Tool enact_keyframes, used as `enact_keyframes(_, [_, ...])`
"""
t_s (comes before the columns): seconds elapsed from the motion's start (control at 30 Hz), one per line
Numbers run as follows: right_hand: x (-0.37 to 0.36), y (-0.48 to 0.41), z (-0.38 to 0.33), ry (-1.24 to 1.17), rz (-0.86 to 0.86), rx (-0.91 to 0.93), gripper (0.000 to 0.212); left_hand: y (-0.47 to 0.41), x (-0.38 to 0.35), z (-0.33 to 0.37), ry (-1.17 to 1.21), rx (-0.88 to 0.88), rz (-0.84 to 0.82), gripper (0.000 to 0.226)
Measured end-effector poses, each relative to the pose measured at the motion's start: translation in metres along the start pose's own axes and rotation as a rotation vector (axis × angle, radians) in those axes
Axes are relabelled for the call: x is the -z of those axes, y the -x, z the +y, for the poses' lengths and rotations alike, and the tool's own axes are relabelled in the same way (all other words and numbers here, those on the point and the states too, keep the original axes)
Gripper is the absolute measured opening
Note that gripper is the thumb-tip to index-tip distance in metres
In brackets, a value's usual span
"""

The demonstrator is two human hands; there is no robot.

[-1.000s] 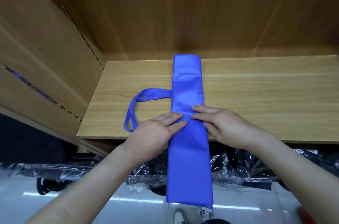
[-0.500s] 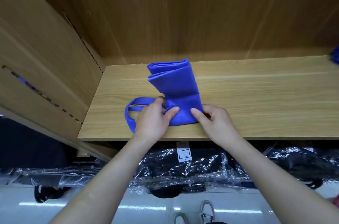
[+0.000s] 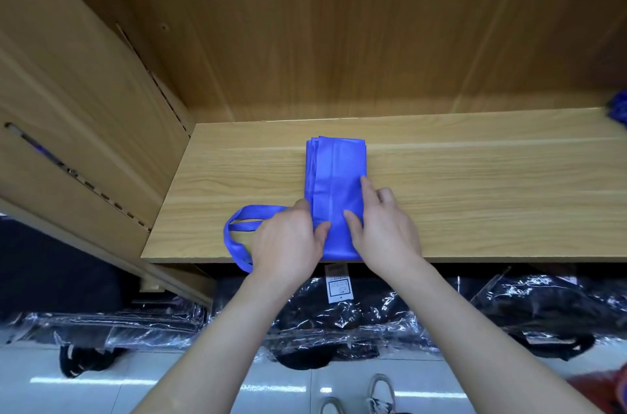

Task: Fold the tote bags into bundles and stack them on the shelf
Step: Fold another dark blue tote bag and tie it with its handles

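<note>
The blue bag lies folded into a narrow, layered strip on the shelf. Its long axis runs from 12 to 6 o'clock, with its near end at the shelf's front edge and a stitched seam running down the top layer. Its handles loop out flat toward 9 o'clock, and the lowest bend of the loop just passes over the front edge.

The left hand is at the bag's 7 o'clock corner. Its thumb lies on the top layer and its fingers curl round the left edge where the handles come out, so it pinches the bag there. The right hand is at the 5 o'clock corner. Its forefinger lies straight along the right edge pointing to 12 o'clock, and its thumb is flat on the cloth, both pressing down. Its other fingers are bent just beside the edge, and whether they reach under the bag cannot be told.

A wooden back panel rises behind the shelf at 12 o'clock. A slotted side panel stands at 9 o'clock. At 3 o'clock, a bit of blue cloth shows at the picture's edge, well apart from the bag.

Below the shelf at 6 o'clock, black packs in clear wrap lie on a pale floor. One carries a white label. A pair of shoes shows at the bottom.
</note>
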State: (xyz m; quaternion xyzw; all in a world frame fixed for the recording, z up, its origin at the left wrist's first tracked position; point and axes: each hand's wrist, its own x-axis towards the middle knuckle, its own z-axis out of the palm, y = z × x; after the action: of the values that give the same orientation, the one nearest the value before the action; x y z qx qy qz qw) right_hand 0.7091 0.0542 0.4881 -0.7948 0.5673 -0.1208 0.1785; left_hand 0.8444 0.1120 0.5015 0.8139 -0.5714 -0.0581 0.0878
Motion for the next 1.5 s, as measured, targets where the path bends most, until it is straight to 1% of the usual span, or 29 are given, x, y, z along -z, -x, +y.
enact_keyframes(0.03, [0.001, -0.003, -0.002, 0.044, -0.019, -0.008, 0.062, 0.003, 0.003, -0.001, -0.02, -0.043, 0.095, 0.037])
enact_keyframes(0.07, [0.003, -0.005, -0.003, 0.07, -0.04, -0.014, 0.061, 0.004, 0.004, -0.002, -0.044, -0.109, 0.178, 0.047])
enact_keyframes(0.1, [0.004, -0.008, -0.003, 0.084, -0.059, -0.018, 0.061, 0.007, 0.002, -0.004, -0.054, -0.217, 0.234, 0.059])
enact_keyframes(0.13, [0.006, -0.01, -0.003, 0.089, -0.079, -0.02, 0.06, 0.009, 0.001, -0.005, -0.079, -0.336, 0.25, 0.066])
enact_keyframes(0.17, [0.006, -0.012, -0.002, 0.09, -0.09, -0.019, 0.061, 0.01, -0.003, -0.007, -0.132, -0.437, 0.19, 0.07])
enact_keyframes(0.2, [0.007, -0.013, -0.001, 0.091, -0.095, -0.016, 0.061, 0.012, -0.008, -0.007, -0.191, -0.483, 0.116, 0.076])
enact_keyframes(0.23, [0.007, -0.013, -0.001, 0.094, -0.096, -0.008, 0.06, 0.013, -0.013, -0.008, -0.228, -0.484, 0.033, 0.083])
enact_keyframes(0.3, [0.009, -0.011, -0.001, 0.082, -0.106, 0.018, 0.06, 0.014, -0.018, -0.01, -0.285, -0.451, -0.035, 0.09])
enact_keyframes(0.37, [0.01, -0.013, 0.001, 0.038, -0.13, 0.026, 0.06, 0.012, -0.017, -0.009, -0.314, -0.444, -0.067, 0.084])
enact_keyframes(0.4, [0.011, -0.015, 0.003, 0.012, -0.144, 0.022, 0.062, 0.011, -0.016, -0.008, -0.297, -0.448, -0.05, 0.08])
enact_keyframes(0.43, [0.013, -0.018, 0.004, -0.018, -0.149, 0.023, 0.067, 0.011, -0.014, -0.007, -0.281, -0.462, -0.049, 0.077])
enact_keyframes(0.5, [0.016, -0.026, 0.005, -0.098, -0.144, 0.044, 0.083, 0.017, -0.014, -0.008, -0.268, -0.496, -0.059, 0.07])
enact_keyframes(0.57, [0.018, -0.04, 0.006, -0.225, -0.177, 0.072, 0.098, 0.025, -0.011, -0.008, -0.213, -0.507, -0.067, 0.066])
enact_keyframes(0.67, [0.02, -0.064, 0.006, -0.532, -0.263, 0.012, 0.104, 0.035, -0.001, -0.007, -0.17, -0.521, -0.097, 0.067])
enact_keyframes(0.7, [0.019, -0.07, 0.007, -0.624, -0.276, -0.015, 0.102, 0.035, 0.003, -0.007, -0.165, -0.513, -0.151, 0.066])
enact_keyframes(0.73, [0.018, -0.075, 0.009, -0.689, -0.291, -0.03, 0.094, 0.035, 0.008, -0.008, -0.149, -0.502, -0.201, 0.065])
enact_keyframes(0.77, [0.018, -0.077, 0.01, -0.734, -0.32, -0.031, 0.08, 0.032, 0.013, -0.009, -0.102, -0.496, -0.215, 0.063])
enact_keyframes(0.8, [0.017, -0.078, 0.011, -0.775, -0.357, -0.02, 0.059, 0.029, 0.017, -0.012, -0.036, -0.474, -0.223, 0.057])
enact_keyframes(0.87, [0.017, -0.075, 0.01, -0.835, -0.382, 0.016, 0.022, 0.019, 0.028, -0.017, 0.122, -0.392, -0.273, 0.034])
enact_keyframes(0.9, [0.019, -0.072, 0.008, -0.856, -0.373, 0.028, 0.011, 0.013, 0.032, -0.019, 0.17, -0.343, -0.294, 0.022])
enact_keyframes(0.93, [0.022, -0.068, 0.004, -0.884, -0.37, 0.036, 0.009, 0.005, 0.034, -0.019, 0.192, -0.305, -0.293, 0.017])
enact_keyframes(1.07, [0.04, -0.05, -0.012, -0.992, -0.386, 0.082, 0.03, -0.012, 0.033, -0.015, 0.214, -0.252, -0.221, 0.028])
enact_keyframes(1.13, [0.043, -0.043, -0.014, -0.909, -0.356, 0.144, 0.037, -0.015, 0.03, -0.012, 0.229, -0.219, -0.178, 0.031])
enact_keyframes(1.2, [0.037, -0.035, -0.011, -0.752, -0.305, 0.193, 0.042, -0.016, 0.032, -0.008, 0.234, -0.163, -0.144, 0.033])
enact_keyframes(1.27, [0.026, -0.028, -0.011, -0.72, -0.156, 0.191, 0.031, -0.016, 0.032, -0.005, 0.252, -0.087, -0.11, 0.031])
enact_keyframes(1.33, [0.018, -0.023, -0.013, -0.795, 0.014, 0.191, 0.014, -0.015, 0.031, -0.003, 0.226, -0.013, -0.047, 0.044])
enact_keyframes(1.37, [0.017, -0.022, -0.013, -0.825, 0.066, 0.205, 0.008, -0.013, 0.029, -0.003, 0.223, 0.003, -0.019, 0.051])
enact_keyframes(1.43, [0.019, -0.02, -0.013, -0.845, 0.092, 0.24, 0.005, -0.01, 0.026, -0.005, 0.296, -0.022, -0.029, 0.059])
enact_keyframes(1.5, [0.025, -0.018, -0.013, -0.867, 0.093, 0.282, 0.008, -0.007, 0.027, -0.007, 0.481, -0.094, -0.114, 0.069])
